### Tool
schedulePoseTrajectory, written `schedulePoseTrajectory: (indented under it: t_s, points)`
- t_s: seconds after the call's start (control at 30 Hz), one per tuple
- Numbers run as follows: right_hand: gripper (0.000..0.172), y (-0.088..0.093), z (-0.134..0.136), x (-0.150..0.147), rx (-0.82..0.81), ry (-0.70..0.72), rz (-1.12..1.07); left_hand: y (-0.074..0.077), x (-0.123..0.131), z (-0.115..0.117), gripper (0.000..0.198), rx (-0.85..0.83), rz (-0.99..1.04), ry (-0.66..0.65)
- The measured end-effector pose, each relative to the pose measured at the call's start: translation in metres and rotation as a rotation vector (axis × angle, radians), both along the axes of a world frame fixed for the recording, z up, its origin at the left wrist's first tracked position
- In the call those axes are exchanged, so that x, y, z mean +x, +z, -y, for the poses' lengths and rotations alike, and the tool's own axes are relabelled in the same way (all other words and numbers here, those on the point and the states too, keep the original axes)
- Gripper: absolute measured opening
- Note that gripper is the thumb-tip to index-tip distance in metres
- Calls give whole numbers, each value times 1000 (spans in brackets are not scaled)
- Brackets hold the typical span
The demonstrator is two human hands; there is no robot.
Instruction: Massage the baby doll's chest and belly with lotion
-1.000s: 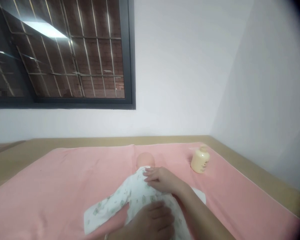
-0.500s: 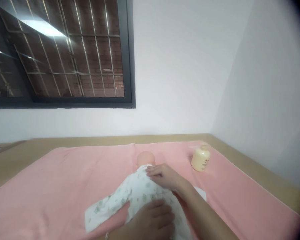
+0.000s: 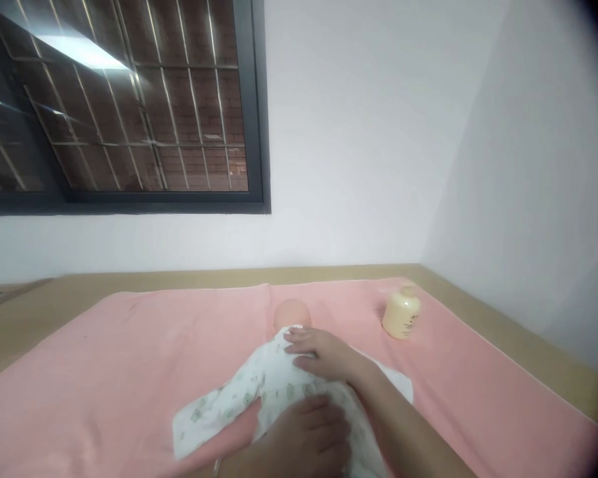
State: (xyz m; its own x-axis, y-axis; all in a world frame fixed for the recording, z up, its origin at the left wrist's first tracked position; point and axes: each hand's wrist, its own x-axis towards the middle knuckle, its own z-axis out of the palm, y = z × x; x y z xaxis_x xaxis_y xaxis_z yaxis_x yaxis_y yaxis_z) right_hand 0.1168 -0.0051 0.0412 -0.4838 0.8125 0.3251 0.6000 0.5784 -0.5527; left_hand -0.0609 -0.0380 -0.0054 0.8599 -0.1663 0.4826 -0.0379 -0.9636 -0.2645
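A doll [image 3: 292,313] in a white garment with a green print [image 3: 224,408] lies on a pink cloth [image 3: 129,358], its sleeves spread to both sides. My right hand [image 3: 326,353] rests flat on the upper back of the garment, just below the bald head, with its fingers slightly apart. Lower down, my left hand [image 3: 313,435] lies across the garment with its fingers side by side and stretched over the fabric. A band shows at my left wrist. Neither hand grips anything visible.
A pale yellow bottle [image 3: 401,313] stands on the cloth at the back right. Around the cloth runs a tan surface edge [image 3: 339,271], with a white wall [image 3: 349,133] behind it and a dark-framed barred window [image 3: 259,133] at the upper left.
The fingers of my right hand have spread a little and shifted slightly left on the garment. More of the right sleeve shows beyond my forearm. My left hand has hardly moved.
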Motion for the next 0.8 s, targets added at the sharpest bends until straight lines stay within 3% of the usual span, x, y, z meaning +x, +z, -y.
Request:
schedulePoseTrajectory:
  t_s: [0.13,0.23,0.33,0.4,0.53,0.67,0.8]
  points:
    - [37,15,10,21,-149,-20,29,-2,0,-1,12,18,36,-13]
    - [29,22,17,11,-88,33,133,-15,5,-5,13,5,81,-14]
    - [24,17,17,-10,42,66,210,-23,9,-7,17,-24,93,-13]
    - [25,8,11,-20,111,46,208,-19,9,-6,18,-41,69,-20]
    - [31,-9,-3,-20,143,-6,85,2,4,1,13,-70,66,-17]
    - [37,-11,-8,-2,35,-13,-86,9,1,4,10,-79,33,-9]
    - [40,-1,0,13,-118,-2,-112,-10,4,-1,15,-97,95,-23]
